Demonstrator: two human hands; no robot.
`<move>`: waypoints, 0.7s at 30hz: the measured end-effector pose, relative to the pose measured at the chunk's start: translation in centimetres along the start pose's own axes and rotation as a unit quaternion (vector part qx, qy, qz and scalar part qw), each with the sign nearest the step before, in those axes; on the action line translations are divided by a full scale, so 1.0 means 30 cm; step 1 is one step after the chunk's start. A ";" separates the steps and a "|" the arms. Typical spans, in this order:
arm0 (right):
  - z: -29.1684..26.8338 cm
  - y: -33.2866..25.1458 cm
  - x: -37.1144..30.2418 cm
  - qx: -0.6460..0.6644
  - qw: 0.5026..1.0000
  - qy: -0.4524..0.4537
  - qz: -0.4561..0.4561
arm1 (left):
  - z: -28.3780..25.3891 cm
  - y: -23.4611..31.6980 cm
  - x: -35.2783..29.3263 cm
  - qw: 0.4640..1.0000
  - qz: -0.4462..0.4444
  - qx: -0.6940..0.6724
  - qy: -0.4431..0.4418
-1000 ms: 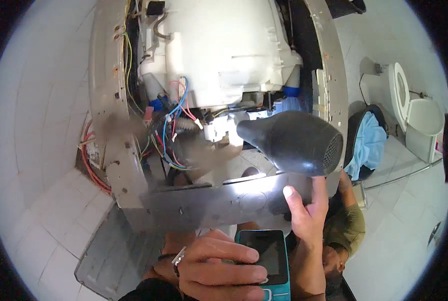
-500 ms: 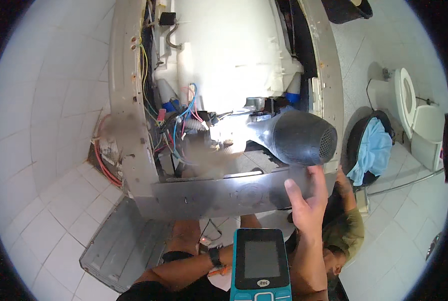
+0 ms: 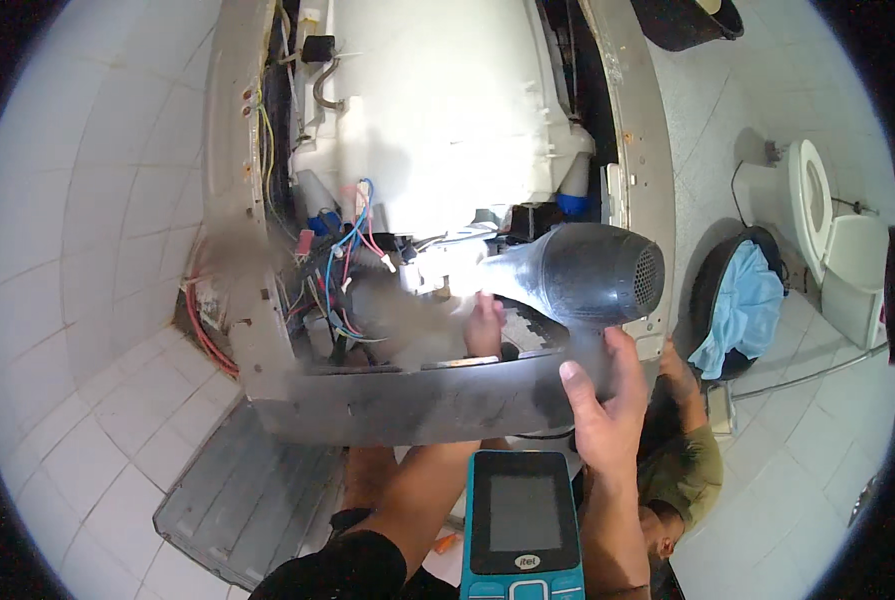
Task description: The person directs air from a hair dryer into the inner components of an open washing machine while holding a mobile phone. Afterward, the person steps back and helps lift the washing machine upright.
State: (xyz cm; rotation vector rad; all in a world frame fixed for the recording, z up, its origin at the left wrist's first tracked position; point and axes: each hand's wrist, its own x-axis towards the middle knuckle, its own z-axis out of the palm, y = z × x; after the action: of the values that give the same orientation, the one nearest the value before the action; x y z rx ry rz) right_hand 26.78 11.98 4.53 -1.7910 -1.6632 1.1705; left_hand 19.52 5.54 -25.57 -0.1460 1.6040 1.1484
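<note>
My right hand (image 3: 612,410) is wrapped around the handle of a black hair dryer (image 3: 592,270). The dryer lies level above the front panel (image 3: 427,405) of an opened washing machine, its nozzle toward the brightly lit parts under the white tub (image 3: 437,120). Just below the nozzle, my left hand (image 3: 484,328) is inside the machine behind the panel, fingertips up and slightly apart, with nothing visible in them. Coloured wires (image 3: 347,255) hang to its left. Glare and a blurred patch hide the small parts near the nozzle.
A teal keypad phone (image 3: 522,525) fills the lower middle, over my forearms. Another person (image 3: 682,470) is low at the right. A grey panel (image 3: 252,490) lies at left. A black tub with blue cloth (image 3: 742,305) and a toilet (image 3: 812,200) stand at right; orange hoses (image 3: 210,330) run along the left.
My left arm has moved from below the front panel up into the machine, so the hand now shows near the nozzle. The dryer and machine sit slightly farther left in view.
</note>
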 end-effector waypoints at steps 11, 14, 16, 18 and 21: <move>-0.006 0.013 0.007 0.042 0.999 0.021 0.016 | -0.030 -0.058 -0.025 0.999 -0.002 0.000 0.046; -0.012 0.009 0.007 -0.042 0.998 0.040 -0.017 | -0.026 -0.051 -0.009 0.999 -0.002 0.001 0.040; -0.002 0.032 -0.002 -0.045 0.995 0.059 -0.063 | -0.026 -0.040 0.012 0.999 -0.004 0.003 0.036; 0.009 0.024 -0.002 -0.043 0.994 0.065 -0.070 | -0.035 -0.035 0.029 0.999 -0.006 0.010 0.032; 0.027 0.013 0.002 -0.033 0.994 0.069 -0.077 | -0.045 -0.035 0.044 0.999 -0.017 0.021 0.027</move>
State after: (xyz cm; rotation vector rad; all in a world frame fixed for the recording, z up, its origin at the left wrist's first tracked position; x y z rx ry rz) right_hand 26.35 11.77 3.77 -1.7071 -1.7418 0.9152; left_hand 18.73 4.62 -27.35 -0.1772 1.6648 1.0926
